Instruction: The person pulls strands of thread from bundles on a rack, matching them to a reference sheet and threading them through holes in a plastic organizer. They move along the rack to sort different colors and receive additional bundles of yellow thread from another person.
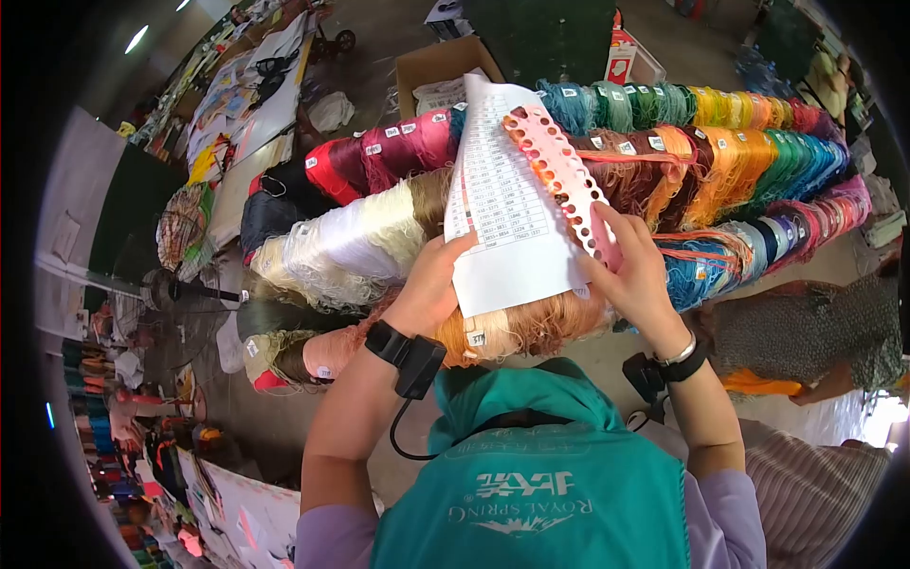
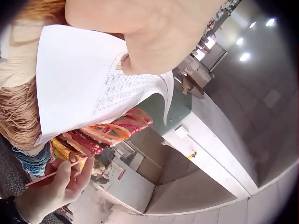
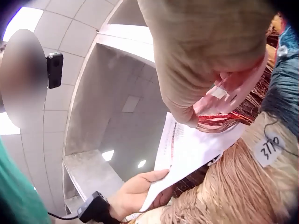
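My left hand (image 1: 428, 289) pinches the left edge of a white printed sheet (image 1: 517, 275), thumb on top, its fingers hidden underneath. Columns of numbers cover the sheet's upper part. In my right hand (image 1: 633, 270) is a long pink card (image 1: 567, 185) with holes along both edges, gripped near its lower end. Red and orange threads (image 2: 112, 133) hang from the card in the left wrist view. The card overlaps the sheet's right side in the head view. Below both lie tan and brown thread skeins (image 1: 545, 327), one carrying a label (image 3: 269, 148) marked 3770.
Rows of labelled skeins in many colours stretch to both sides, with white (image 1: 336, 242) on the left and orange (image 1: 735, 166) on the right. Behind them stands a cardboard box (image 1: 441, 66). A dark textured cloth (image 1: 806, 332) lies at the right, and a cluttered table (image 1: 251, 104) stands far left.
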Demonstrator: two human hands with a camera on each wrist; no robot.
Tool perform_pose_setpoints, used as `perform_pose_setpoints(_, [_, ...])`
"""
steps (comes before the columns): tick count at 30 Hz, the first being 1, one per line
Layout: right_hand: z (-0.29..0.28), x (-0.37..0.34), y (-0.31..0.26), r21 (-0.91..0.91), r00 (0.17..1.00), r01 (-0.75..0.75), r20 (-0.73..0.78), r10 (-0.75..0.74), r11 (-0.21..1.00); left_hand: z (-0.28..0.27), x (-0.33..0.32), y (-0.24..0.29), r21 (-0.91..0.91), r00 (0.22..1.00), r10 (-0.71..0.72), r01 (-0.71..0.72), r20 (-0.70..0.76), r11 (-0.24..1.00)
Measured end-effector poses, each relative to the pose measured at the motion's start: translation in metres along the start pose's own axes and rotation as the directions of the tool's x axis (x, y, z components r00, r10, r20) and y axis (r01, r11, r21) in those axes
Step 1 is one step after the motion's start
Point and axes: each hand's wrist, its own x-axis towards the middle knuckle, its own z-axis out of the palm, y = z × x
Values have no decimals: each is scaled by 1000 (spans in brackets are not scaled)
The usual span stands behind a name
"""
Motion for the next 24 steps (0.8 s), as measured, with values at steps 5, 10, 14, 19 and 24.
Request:
perform_pose_setpoints(5, [21, 9, 11, -137, 999, 12, 49, -6, 991, -6, 4, -3, 6, 1000, -6, 6, -8, 1000])
perform_pose_setpoints(10, [23, 9, 13, -123, 998, 4, 56, 3, 992, -4, 7, 1, -136, 997, -43, 34, -68, 990])
perform_pose_setpoints(14, [22, 10, 11, -118, 998, -5, 64, 12, 993, 4, 4, 7, -172, 992, -26, 5, -124, 985])
perform_pose_setpoints(19, [20, 12, 9, -95, 997, -10, 76, 17, 995, -3, 5, 8, -158, 995, -36, 22, -89, 987])
perform_pose_setpoints(24, [21, 12, 11, -99, 998, 14, 67, -7, 995, -10, 7, 5, -79, 1000, -7, 6, -16, 997])
